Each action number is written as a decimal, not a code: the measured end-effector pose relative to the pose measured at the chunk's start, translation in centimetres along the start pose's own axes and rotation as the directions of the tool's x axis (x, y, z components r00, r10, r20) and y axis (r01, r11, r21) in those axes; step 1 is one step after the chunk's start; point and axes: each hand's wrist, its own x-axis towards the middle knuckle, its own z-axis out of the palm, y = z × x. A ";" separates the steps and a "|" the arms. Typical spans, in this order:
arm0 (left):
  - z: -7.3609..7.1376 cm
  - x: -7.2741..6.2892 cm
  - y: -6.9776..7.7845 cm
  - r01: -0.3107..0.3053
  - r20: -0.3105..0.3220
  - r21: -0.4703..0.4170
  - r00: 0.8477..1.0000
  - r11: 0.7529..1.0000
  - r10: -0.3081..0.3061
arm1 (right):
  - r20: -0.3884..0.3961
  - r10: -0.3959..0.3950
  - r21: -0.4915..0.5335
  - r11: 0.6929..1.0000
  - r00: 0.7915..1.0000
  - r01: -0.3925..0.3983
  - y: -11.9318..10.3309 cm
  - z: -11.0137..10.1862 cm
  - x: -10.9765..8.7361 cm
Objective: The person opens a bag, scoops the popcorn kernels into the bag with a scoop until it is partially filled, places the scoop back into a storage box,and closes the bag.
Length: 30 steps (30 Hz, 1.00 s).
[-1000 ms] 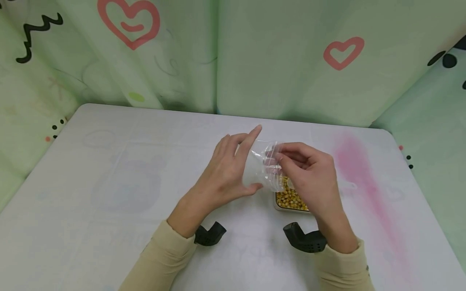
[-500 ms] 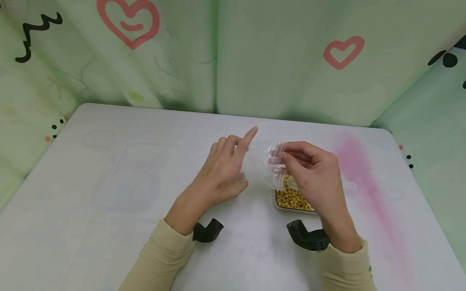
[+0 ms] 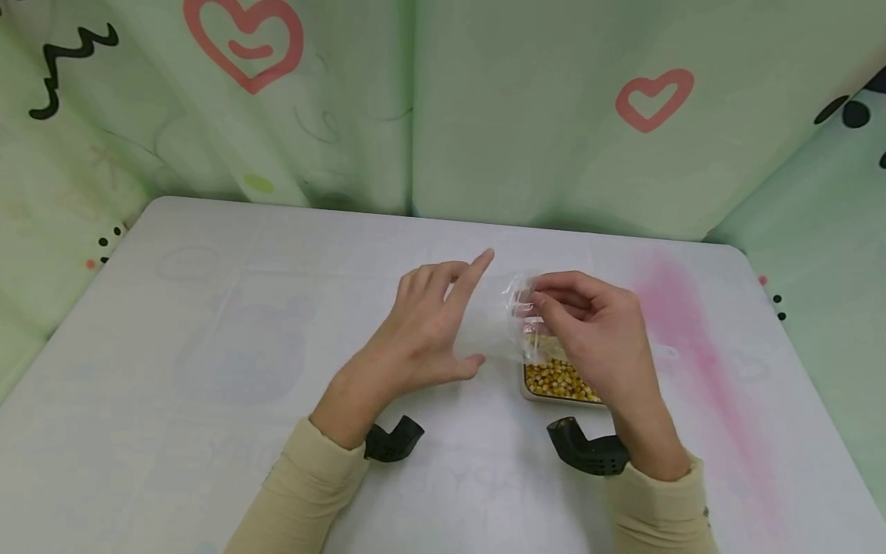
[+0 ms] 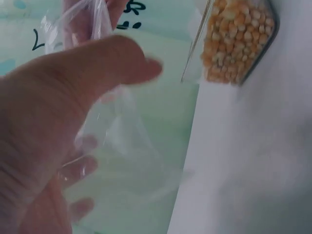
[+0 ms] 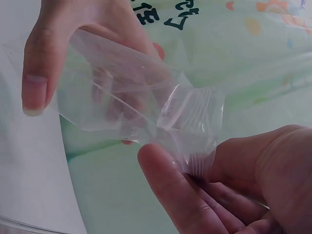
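A clear plastic bag (image 5: 141,105) hangs between my two hands above the table. My right hand (image 3: 601,331) pinches the ridged edge of the bag between thumb and fingers. My left hand (image 3: 424,332) has its thumb and index finger spread wide apart, with the bag's film stretching into that gap. In the left wrist view, some left fingers show through the film. Partly under the right hand and the bag stands a rectangular container (image 3: 530,395) of yellow corn kernels (image 3: 559,380).
A white cloth with a pink smear covers the table (image 3: 208,446). Green curtains (image 3: 512,115) with heart drawings enclose its back and sides. Black wrist camera mounts (image 3: 587,451) sit on both wrists.
My right hand has shifted slightly right with the bag. The left hand moved a little left, its thumb drawing in and then spreading out again.
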 end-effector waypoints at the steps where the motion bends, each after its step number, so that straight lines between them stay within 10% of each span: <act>1: 0.1 0.1 0.2 -0.011 -0.008 -0.003 1.000 1.000 0.011 | 0.006 0.002 -0.003 1.000 1.000 -0.002 0.0 0.1 0.0; 13: 0.8 0.4 1.7 -0.121 -0.207 -0.056 0.972 0.991 0.107 | 0.075 0.014 0.059 0.998 0.997 -0.019 -0.1 0.9 0.1; 30: 0.7 0.4 2.0 -0.068 -0.145 -0.140 0.988 0.988 0.048 | 0.105 0.030 0.033 0.999 0.994 -0.033 0.1 1.0 0.2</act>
